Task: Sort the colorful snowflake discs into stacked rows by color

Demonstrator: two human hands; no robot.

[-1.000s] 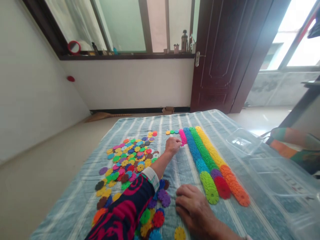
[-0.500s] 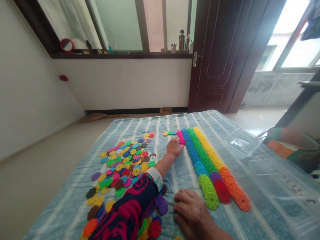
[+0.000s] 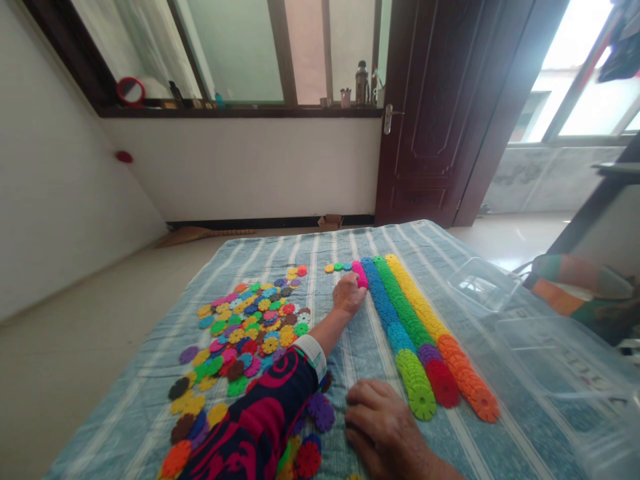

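My left hand [image 3: 349,295] reaches from the lower left, its fingers pinched at the near end of a short row of overlapping pink discs [image 3: 359,272]. Beside that row run long rows: blue [image 3: 379,293] ending in lime green [image 3: 417,387], green [image 3: 400,300] ending in purple and red [image 3: 443,383], and yellow [image 3: 415,297] ending in orange [image 3: 470,380]. My right hand [image 3: 383,423] rests on the cloth at the bottom, fingers curled together; its palm side is hidden. Mixed loose discs [image 3: 255,320] lie heaped to the left, partly under my left sleeve.
A striped blue cloth [image 3: 360,347] covers the surface. Single small discs [image 3: 339,267] sit left of the pink row's far end. Clear plastic containers [image 3: 483,285] stand at the right. A dark door [image 3: 440,100] and a wall are beyond the far edge.
The view has shifted very slightly. My left hand remains at the near end of the pink row, and my right hand keeps its place on the cloth.
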